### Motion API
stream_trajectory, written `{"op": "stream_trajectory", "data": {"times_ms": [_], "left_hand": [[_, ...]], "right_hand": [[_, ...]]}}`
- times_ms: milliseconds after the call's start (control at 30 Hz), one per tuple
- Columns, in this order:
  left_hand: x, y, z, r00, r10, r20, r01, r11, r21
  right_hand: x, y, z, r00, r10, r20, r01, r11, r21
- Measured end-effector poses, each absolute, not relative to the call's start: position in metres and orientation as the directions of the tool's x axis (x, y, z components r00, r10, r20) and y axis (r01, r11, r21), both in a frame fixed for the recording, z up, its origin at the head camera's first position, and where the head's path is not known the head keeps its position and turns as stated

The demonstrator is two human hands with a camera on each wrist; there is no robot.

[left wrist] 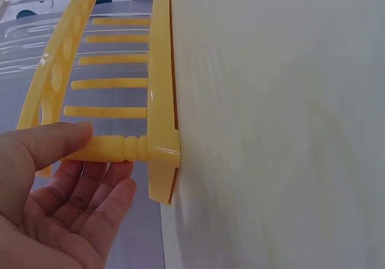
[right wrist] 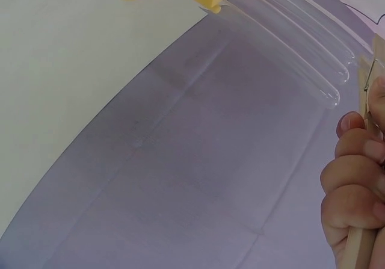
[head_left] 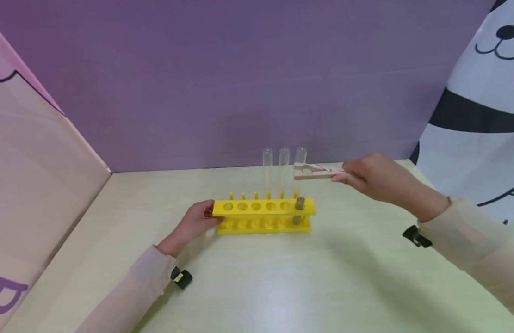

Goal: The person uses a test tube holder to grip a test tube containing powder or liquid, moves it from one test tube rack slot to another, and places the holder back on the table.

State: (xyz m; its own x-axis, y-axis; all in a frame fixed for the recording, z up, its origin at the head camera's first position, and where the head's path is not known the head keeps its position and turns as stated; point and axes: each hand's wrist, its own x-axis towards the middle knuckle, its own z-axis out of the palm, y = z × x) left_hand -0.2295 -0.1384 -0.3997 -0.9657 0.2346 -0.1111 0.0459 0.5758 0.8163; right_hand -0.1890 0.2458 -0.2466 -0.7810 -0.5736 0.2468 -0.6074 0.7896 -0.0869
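Note:
A yellow test tube rack [head_left: 263, 207] stands on the table. My left hand [head_left: 196, 217] pinches the post [left wrist: 105, 148] at its left end between thumb and fingers. Three clear test tubes [head_left: 284, 162] stand upside down along the rack's back right side, rounded ends up. A grey cylinder [head_left: 300, 203] fills the rack's rightmost hole. My right hand [head_left: 367, 176] grips a wooden test tube holder [head_left: 319, 171] by its handles. The holder's tip overlaps the rightmost tube [head_left: 301, 155] near its top; whether it clamps the tube I cannot tell.
Several yellow pegs [head_left: 243, 196] rise along the rack's back edge. A purple wall [head_left: 257, 92] borders the light table [head_left: 261, 277] behind, with printed cloth panels [head_left: 40, 185] on both sides. A black strap piece [head_left: 417, 236] hangs at the right sleeve.

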Motion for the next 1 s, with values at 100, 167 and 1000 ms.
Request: {"op": "stream_trajectory", "data": {"times_ms": [100, 167, 1000], "left_hand": [[-0.229, -0.139, -0.401, -0.965, 0.238, -0.106, 0.050, 0.570, 0.820], [-0.229, -0.139, -0.401, -0.966, 0.235, -0.103, 0.052, 0.572, 0.819], [-0.228, -0.138, -0.401, -0.967, 0.239, -0.088, 0.069, 0.581, 0.811]], "right_hand": [[-0.189, 0.246, -0.249, -0.789, -0.569, 0.230, -0.601, 0.793, -0.102], [-0.189, 0.246, -0.251, -0.794, -0.567, 0.218, -0.597, 0.794, -0.110], [-0.197, 0.247, -0.283, -0.801, -0.573, 0.174, -0.594, 0.797, -0.110]]}}
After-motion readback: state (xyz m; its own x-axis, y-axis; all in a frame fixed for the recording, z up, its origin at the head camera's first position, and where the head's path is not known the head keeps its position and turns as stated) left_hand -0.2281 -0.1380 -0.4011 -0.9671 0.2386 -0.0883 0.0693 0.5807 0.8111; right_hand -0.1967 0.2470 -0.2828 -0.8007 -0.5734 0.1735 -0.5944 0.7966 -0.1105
